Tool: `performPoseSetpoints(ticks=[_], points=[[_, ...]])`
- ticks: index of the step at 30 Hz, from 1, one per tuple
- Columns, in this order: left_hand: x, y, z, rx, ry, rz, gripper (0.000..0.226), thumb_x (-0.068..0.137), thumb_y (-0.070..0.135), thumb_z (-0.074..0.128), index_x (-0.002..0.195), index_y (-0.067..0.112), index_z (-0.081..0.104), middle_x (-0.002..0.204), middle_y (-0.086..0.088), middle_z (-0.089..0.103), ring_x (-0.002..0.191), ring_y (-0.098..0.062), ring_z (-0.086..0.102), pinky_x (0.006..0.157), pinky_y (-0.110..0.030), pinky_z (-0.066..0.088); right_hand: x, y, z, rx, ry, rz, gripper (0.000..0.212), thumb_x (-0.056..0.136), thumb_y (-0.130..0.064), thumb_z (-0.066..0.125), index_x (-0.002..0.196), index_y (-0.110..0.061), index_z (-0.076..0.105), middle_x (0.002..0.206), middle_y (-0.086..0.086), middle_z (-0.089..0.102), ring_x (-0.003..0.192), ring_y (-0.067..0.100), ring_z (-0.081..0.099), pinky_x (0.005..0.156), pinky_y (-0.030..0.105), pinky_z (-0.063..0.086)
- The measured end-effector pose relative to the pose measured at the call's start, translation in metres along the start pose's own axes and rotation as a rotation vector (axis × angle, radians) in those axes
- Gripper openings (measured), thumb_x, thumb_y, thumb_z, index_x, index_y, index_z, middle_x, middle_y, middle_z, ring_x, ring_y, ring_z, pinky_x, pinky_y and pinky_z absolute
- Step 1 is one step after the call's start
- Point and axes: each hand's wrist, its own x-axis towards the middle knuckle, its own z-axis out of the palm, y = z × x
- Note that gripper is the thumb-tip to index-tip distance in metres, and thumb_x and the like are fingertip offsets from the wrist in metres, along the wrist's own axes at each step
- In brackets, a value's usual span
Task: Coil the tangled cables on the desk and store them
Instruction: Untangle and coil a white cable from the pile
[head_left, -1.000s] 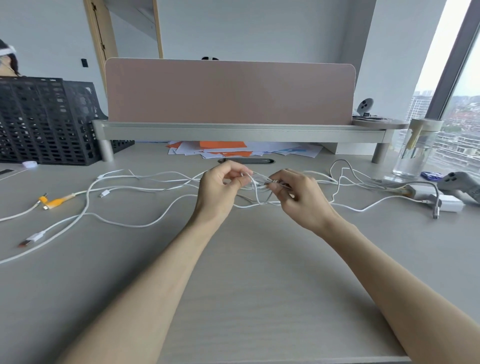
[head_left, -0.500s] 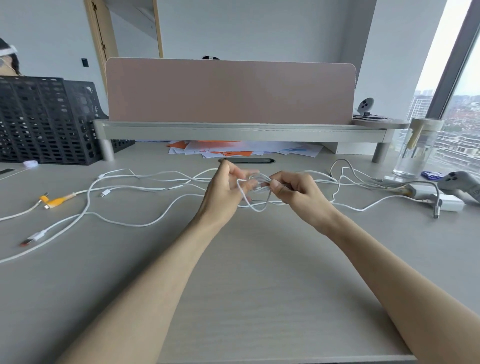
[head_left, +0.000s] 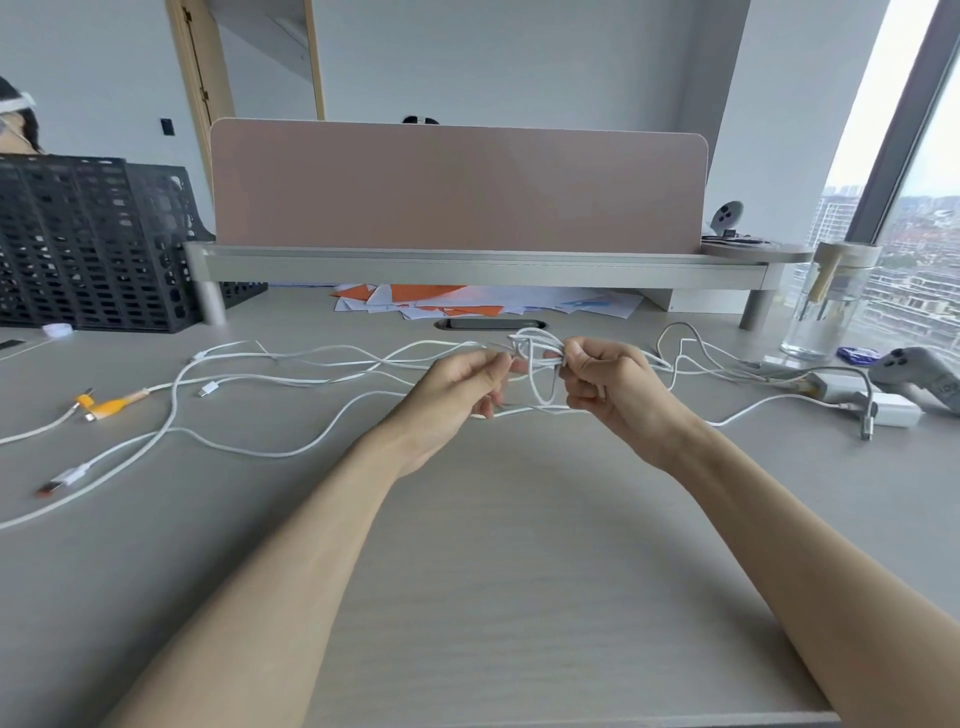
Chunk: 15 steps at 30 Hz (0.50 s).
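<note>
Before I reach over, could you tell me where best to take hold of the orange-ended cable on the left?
I would pinch the orange plug body from above, fingers on its two long sides. It lies flat on the desk, well left of the knot, and looks thicker and stiffer than its thin white cord.

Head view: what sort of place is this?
Likely an office workstation on a high floor: a pink desk divider, a black mesh file rack, and city blocks seen through the window.
</note>
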Motion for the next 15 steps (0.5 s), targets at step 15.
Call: performPoseSetpoints(ticks=[15], points=[[0.012,-0.021,-0.030,0.213,0.709,-0.035,0.025,0.099,0.022,0.046,0.082,0.024,0.064,0.076,0.011,0.059,0.072,-0.008,0.052,0.070,-0.024,0.041,0.005,0.009,-0.018,-0.391,0.245,0.105,0.030,0.099,-0.018,0.052,0.073,-0.020,0.066,0.070,0.003,0.038,0.065,0.017,0.034,0.063,0.031,0.029]])
